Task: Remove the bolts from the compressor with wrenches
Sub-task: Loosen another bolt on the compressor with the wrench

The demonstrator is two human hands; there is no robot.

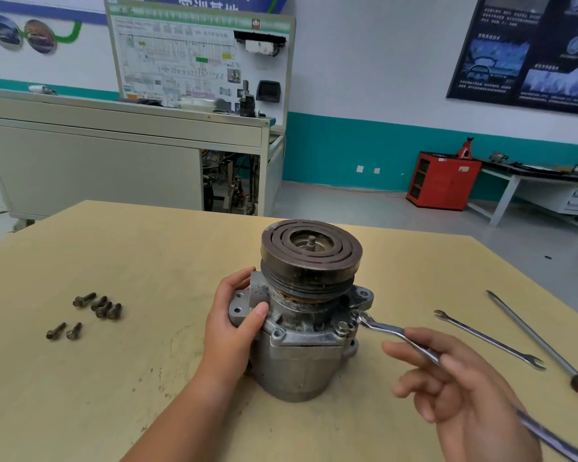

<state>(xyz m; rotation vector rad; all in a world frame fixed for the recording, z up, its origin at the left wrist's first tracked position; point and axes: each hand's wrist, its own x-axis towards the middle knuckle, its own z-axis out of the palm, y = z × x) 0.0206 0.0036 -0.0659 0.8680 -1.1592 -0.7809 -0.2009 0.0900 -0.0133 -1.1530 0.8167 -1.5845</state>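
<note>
The compressor [301,355] stands upright near the middle of the desk [147,255], pulley [311,248] uppermost. The left hand [231,328] grips its left mounting flange, fingers [239,275] and thumb curled round the casting. The right hand [457,388] holds a wrench [386,329] with loosely curled fingers – the wrench head sits at the right flange, just beside a seated bolt [342,326]. Six loose bolts [102,306] lie on the desk to the left. A second wrench [488,340] and a screwdriver [531,335] lie to the right – apart from each other
</note>
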